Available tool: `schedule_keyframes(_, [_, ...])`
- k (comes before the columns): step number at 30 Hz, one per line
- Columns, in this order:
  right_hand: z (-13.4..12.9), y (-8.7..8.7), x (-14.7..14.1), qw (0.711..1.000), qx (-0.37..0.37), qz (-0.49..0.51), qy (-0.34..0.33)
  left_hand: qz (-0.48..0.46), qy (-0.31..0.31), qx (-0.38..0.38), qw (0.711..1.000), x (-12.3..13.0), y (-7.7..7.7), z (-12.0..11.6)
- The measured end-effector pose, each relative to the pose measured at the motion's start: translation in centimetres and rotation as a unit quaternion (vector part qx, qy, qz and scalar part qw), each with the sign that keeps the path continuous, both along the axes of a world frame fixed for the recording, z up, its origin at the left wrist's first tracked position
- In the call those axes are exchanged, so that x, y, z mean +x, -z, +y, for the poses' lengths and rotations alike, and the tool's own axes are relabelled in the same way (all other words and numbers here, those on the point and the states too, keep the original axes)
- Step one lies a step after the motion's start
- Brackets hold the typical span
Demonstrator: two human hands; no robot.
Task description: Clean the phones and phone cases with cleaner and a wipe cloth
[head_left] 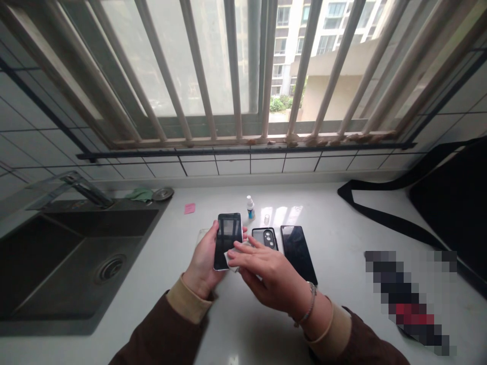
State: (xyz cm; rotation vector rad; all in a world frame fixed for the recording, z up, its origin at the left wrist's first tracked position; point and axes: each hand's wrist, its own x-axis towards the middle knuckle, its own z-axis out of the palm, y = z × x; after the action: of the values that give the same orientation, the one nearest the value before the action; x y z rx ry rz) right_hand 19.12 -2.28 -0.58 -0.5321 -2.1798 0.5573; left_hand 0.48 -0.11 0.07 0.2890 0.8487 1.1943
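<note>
A dark-screened phone [229, 235] is held upright over the white counter in my left hand [203, 261], whose thumb lies along its left edge and whose fingertips show at its right edge. My right hand [266, 271] presses a white cloth or tissue [232, 259] against the lower right of the screen. Just right of the phone lies a black phone case [262, 234], partly covered by my right hand. Beside it is a second black phone [299, 251]. A small white spray bottle [250, 209] stands behind, with a clear cap [267, 219] near it.
On the left is a dark sink [125, 304] with a faucet [89, 190], a green cloth [139, 194] and a round strainer [163, 193]. A pink note [189, 208] lies on the counter [327, 213]. At right are a black bag [449, 192] with its strap and a pixelated object [407, 299].
</note>
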Motion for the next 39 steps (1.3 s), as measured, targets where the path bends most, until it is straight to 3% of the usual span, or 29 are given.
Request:
schedule_keyframes(4, [-0.7,-0.9,0.2,0.996,-0.061,0.029,-0.064,0.027,-0.059,0.007,0.998,-0.4,-0.3,0.1])
schedule_keyframes(8, [-0.9,-1.2,0.5,0.971,-0.199,0.118,-0.053,0.026,-0.067,0.014,0.997,-0.4,-0.3,0.3])
schedule_keyframes(11, [0.0,-0.5,0.9,0.927,-0.298,0.218,0.061,0.022,-0.022,-0.011,0.999,-0.2,-0.2,0.4])
schedule_keyframes(14, [1.2,0.4,1.3,0.882,-0.307,0.283,0.218,0.026,0.021,-0.032,0.999,0.1,-0.4,0.0])
schedule_keyframes(16, [1.9,0.8,1.5,0.864,-0.298,0.301,0.271,0.030,0.064,-0.035,0.997,0.3,-0.8,-0.4])
schedule_keyframes(18, [2.1,1.0,1.4,0.866,-0.287,0.295,0.282,0.028,0.116,-0.032,0.992,0.5,-1.1,-1.0])
schedule_keyframes(22, [1.6,1.0,0.8,0.905,-0.264,0.244,0.226,0.021,0.155,-0.036,0.987,1.1,-1.3,-1.7])
schedule_keyframes(28, [0.5,1.1,-0.3,0.943,-0.241,0.193,0.122,-0.007,0.013,-0.018,1.000,1.4,-0.2,-0.9])
schedule_keyframes(34, [-0.2,0.7,-0.7,0.948,-0.273,0.157,0.038,0.024,-0.132,-0.003,0.991,0.3,0.6,0.1])
schedule_keyframes(36, [-0.3,0.6,-0.7,0.949,-0.275,0.148,0.033,0.039,-0.147,0.014,0.988,0.1,0.5,0.2])
schedule_keyframes(39, [-0.4,0.5,-0.6,0.949,-0.279,0.143,0.030,0.017,-0.120,0.030,0.992,0.1,0.1,0.2])
